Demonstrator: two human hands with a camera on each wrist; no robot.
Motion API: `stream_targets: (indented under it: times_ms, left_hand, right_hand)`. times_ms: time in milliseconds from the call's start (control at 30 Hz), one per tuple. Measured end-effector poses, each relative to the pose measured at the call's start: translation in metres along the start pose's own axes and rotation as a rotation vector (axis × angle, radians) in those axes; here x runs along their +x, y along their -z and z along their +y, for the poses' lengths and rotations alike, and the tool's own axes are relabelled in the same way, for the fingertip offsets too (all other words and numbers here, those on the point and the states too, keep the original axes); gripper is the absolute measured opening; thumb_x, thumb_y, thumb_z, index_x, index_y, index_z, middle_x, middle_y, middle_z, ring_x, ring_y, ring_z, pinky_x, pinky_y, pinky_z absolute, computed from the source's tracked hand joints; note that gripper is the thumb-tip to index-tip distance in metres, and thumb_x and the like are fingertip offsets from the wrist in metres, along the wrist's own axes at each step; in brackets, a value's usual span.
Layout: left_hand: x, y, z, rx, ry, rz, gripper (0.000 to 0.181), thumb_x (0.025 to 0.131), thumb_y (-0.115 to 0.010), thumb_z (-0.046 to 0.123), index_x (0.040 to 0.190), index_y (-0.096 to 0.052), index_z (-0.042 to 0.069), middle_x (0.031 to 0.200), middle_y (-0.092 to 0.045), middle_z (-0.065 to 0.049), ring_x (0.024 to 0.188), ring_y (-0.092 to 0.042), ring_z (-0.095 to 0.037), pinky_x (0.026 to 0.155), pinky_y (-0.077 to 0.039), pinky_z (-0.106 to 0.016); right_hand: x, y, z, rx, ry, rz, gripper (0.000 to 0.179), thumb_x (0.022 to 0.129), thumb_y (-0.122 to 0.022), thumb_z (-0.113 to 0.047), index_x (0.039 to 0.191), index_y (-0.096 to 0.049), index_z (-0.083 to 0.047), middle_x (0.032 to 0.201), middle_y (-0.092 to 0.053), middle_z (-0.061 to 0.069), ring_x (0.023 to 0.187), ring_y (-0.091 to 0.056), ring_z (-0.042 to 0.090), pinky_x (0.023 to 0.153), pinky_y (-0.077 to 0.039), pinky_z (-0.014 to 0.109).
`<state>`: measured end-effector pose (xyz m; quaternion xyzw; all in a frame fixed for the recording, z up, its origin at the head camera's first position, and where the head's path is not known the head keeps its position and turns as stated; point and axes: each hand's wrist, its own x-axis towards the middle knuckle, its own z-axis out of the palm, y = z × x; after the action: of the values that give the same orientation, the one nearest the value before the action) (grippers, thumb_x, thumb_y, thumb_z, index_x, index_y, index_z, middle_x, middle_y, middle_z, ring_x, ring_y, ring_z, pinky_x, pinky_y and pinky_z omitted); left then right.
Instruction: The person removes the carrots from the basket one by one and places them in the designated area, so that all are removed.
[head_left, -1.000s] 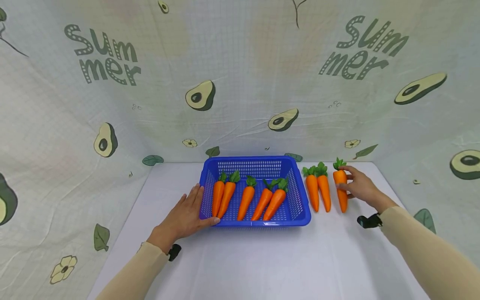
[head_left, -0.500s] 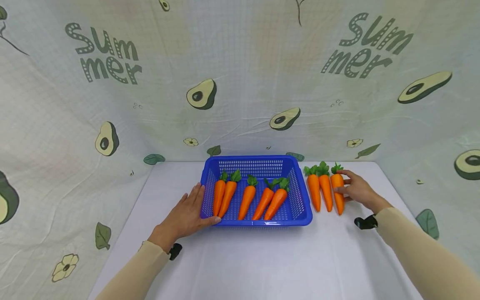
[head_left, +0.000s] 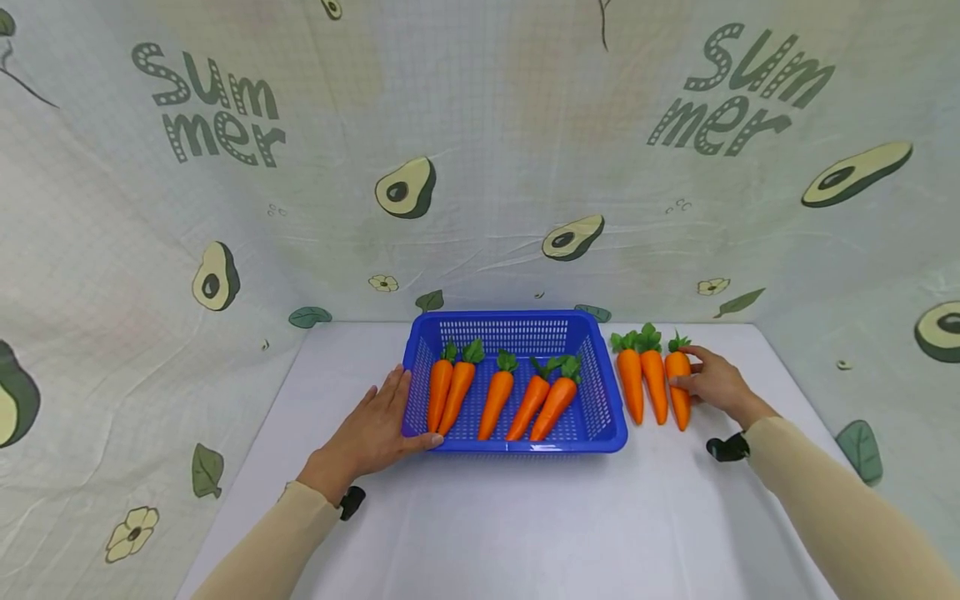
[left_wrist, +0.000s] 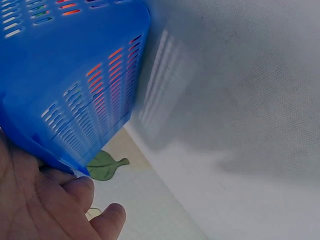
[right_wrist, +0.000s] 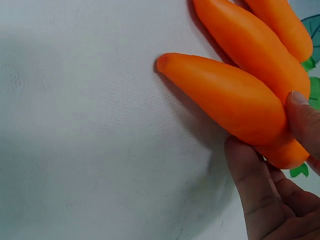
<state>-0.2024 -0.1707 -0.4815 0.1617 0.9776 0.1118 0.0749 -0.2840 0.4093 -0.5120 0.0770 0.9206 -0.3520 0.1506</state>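
A blue plastic basket (head_left: 517,446) stands on the white table, with several orange carrots (head_left: 495,404) lying inside. My left hand (head_left: 367,433) rests along its left side, fingers straight and thumb across the front rim; the left wrist view shows fingertips by the rim (left_wrist: 50,160). To the right of the basket, a row of three carrots lies on the table. My right hand (head_left: 716,385) holds the rightmost carrot (head_left: 678,392) between thumb and fingers, near its leafy end. In the right wrist view, that carrot (right_wrist: 225,97) lies close to the middle carrot (right_wrist: 250,35).
The leftmost carrot (head_left: 631,387) of the row lies just beside the basket's right wall. A white table (head_left: 510,525) extends in front of the basket. Behind it hangs a pale cloth (head_left: 480,167) printed with avocados and lettering.
My right hand has brought the rightmost carrot leftward, nearer to the other two on the table. The left hand has stayed on the basket.
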Motion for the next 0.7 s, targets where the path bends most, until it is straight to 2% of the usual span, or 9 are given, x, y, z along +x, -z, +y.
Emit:
stream_targets:
  times_ms: [333, 700]
  left_hand:
    - [-0.0002, -0.0024, -0.0003, 0.001, 0.017, -0.009, 0.13, 0.084, -0.054, 0.089, 0.168, -0.012, -0.002, 0.176, -0.012, -0.023, 0.162, -0.02, -0.039, 0.131, -0.018, -0.059]
    - [0.0005, 0.0001, -0.0001, 0.002, 0.012, -0.004, 0.13, 0.085, -0.054, 0.089, 0.168, -0.012, -0.002, 0.176, -0.012, -0.023, 0.162, -0.02, -0.039, 0.131, -0.018, -0.059]
  right_hand:
    - [0.0015, -0.0019, 0.0047, -0.048, -0.017, 0.02, 0.087, 0.101, -0.073, -0.031, 0.164, -0.024, 0.002, 0.146, -0.043, 0.044, 0.096, -0.068, 0.033, 0.078, -0.064, 0.033]
    - [0.002, -0.0015, 0.0073, -0.048, -0.002, 0.028, 0.085, 0.101, -0.073, -0.032, 0.162, -0.026, 0.005, 0.142, -0.047, 0.044, 0.088, -0.07, 0.026, 0.077, -0.064, 0.035]
